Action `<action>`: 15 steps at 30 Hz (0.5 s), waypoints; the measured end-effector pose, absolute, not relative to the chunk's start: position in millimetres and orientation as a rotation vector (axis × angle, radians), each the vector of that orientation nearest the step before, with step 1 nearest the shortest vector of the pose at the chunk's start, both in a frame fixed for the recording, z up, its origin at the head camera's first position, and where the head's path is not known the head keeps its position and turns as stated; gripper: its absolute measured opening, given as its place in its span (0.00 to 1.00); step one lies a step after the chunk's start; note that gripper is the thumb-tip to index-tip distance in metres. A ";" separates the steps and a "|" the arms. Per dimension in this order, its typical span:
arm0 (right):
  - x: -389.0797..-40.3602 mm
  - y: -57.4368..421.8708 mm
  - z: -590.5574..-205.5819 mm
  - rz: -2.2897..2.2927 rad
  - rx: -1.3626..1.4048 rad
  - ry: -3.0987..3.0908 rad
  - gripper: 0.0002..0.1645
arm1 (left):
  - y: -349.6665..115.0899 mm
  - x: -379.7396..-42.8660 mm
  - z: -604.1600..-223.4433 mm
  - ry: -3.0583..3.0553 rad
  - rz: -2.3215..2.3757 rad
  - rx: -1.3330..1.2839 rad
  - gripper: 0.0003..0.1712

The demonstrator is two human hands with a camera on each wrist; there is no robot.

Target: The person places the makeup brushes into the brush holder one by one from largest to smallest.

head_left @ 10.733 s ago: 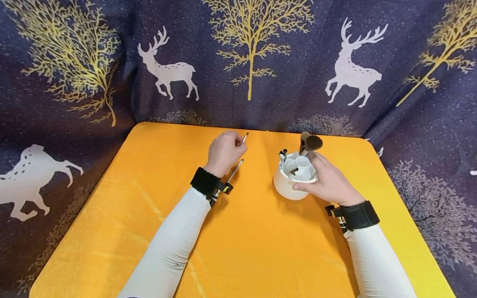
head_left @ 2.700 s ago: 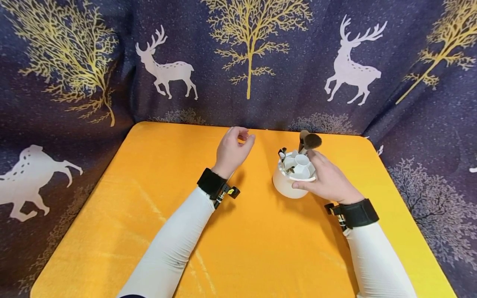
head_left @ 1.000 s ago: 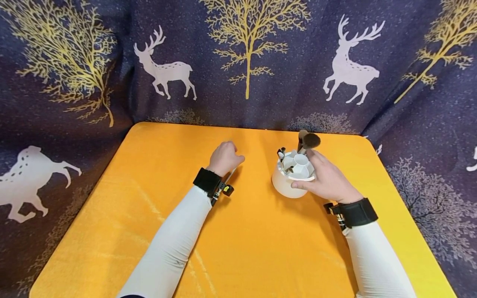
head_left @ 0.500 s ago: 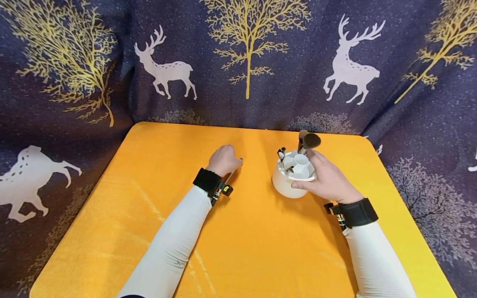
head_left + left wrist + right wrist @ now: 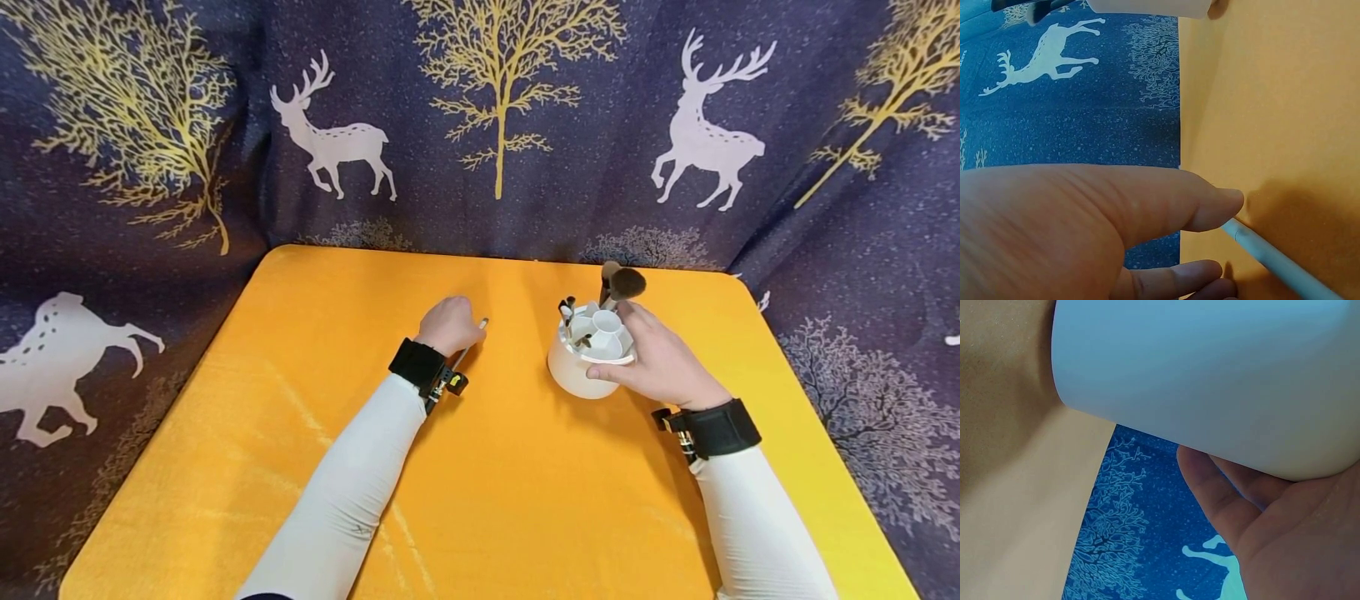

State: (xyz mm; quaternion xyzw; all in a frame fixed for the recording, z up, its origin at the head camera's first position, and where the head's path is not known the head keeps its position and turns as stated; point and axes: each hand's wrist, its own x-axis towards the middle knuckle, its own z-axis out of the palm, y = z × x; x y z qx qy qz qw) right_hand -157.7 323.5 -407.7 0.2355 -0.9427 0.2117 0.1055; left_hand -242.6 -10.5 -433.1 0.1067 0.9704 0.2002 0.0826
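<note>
My left hand (image 5: 448, 325) is low over the table with its fingers curled, pinching a slim, pale-handled makeup brush (image 5: 461, 357). The brush slants along the cloth, and its small tip shows just past the fingers. In the left wrist view the thumb covers one end of the brush (image 5: 1279, 259); the index finger is hidden behind it. My right hand (image 5: 667, 358) grips a round white brush holder (image 5: 581, 375), thumb in front and fingers round the far side. Two large fluffy brushes (image 5: 626, 284) and several small ones (image 5: 568, 310) stand in its compartments.
An orange cloth (image 5: 495, 492) covers the table. Dark blue curtains (image 5: 577, 217) printed with deer and trees hang close behind its far edge and at both sides. Black straps with small cameras (image 5: 450, 381) sit on both wrists.
Earlier my left hand held another small brush upright; later it was raised with nothing in it. It has since lowered onto the lying brush. The right hand has kept its grip.
</note>
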 end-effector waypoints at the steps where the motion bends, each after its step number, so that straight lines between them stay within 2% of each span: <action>1: -157.8 323.4 -407.8 0.625 0.694 -2.777 0.72 | -10.6 -242.9 -433.5 2.897 0.596 0.318 0.13; 6: -157.6 323.9 -408.3 0.626 0.697 -2.779 0.70 | -10.8 -243.1 -434.7 2.897 0.587 0.330 0.13; 15: -157.5 323.9 -407.1 0.627 0.697 -2.789 0.72 | -10.1 -240.3 -433.1 2.902 0.568 0.352 0.16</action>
